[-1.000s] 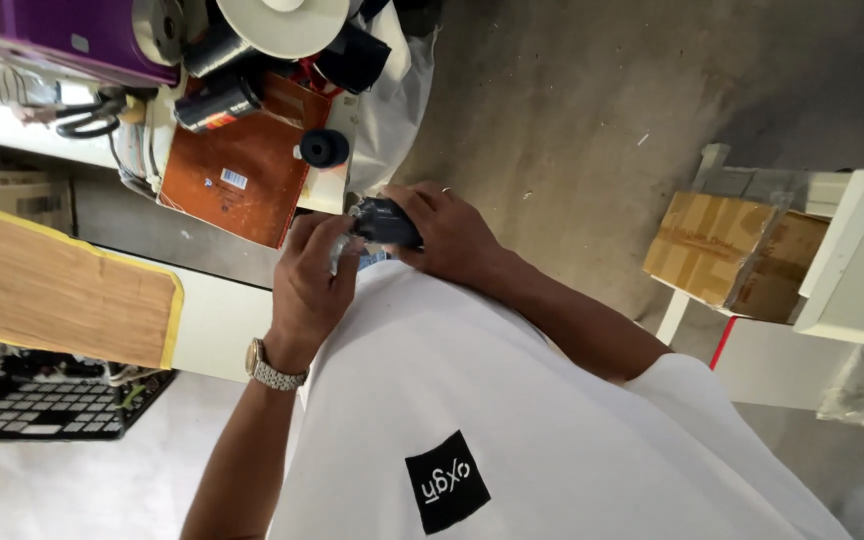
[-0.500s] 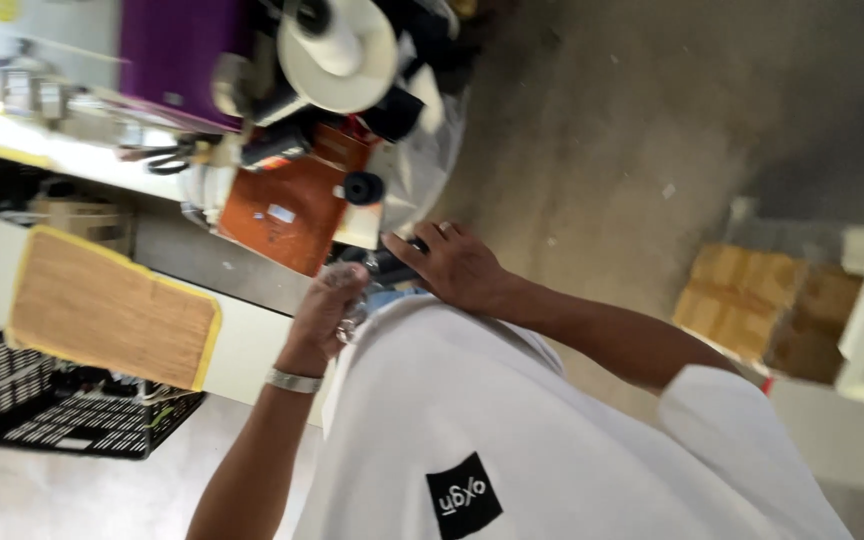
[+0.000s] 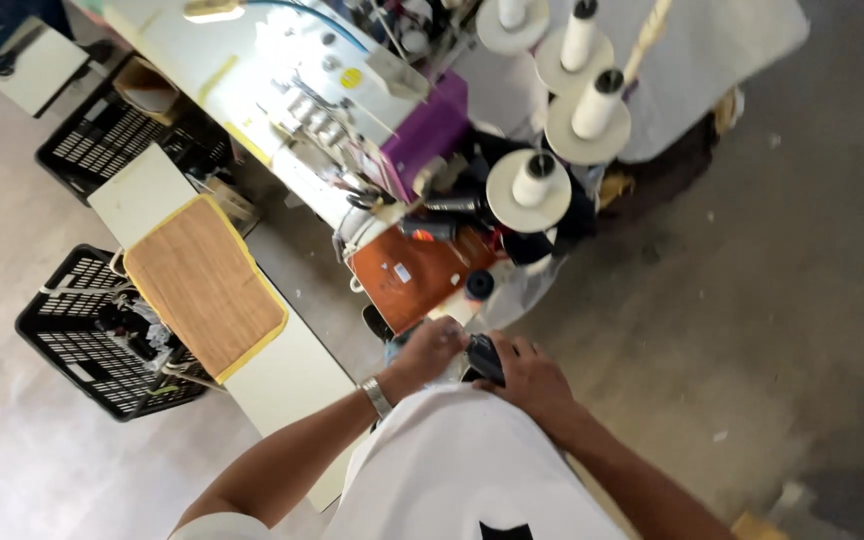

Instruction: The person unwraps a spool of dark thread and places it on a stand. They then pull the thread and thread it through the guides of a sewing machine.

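My fingers are curled around a small dark object [image 3: 485, 357] that I hold close to my chest, just above the white shirt [image 3: 462, 470] I am wearing; what the object is I cannot tell, as it shows only as a dark, slightly shiny lump between my two hands. My right hand [image 3: 532, 378] wraps it from the right with the fingers bent over its top, and my left hand [image 3: 432, 347] closes in from the other side, its fingertips touching the object's left edge, so both are narrow and gripping rather than spread. On my left wrist sits a metal watch [image 3: 376, 396]. Just beyond my hands lies an orange-brown board [image 3: 417, 275] with a small black spool [image 3: 479, 285] standing at its near edge. Past that is a sewing machine [image 3: 352, 120] on a pale table, with a purple cover [image 3: 427, 130] on its near side. Beside it stand white thread cones [image 3: 577, 60] on round discs. To my left a long pale bench carries a wooden-looking pad with yellow edging [image 3: 202, 285], and black plastic crates [image 3: 82, 340] sit on the grey floor beside it
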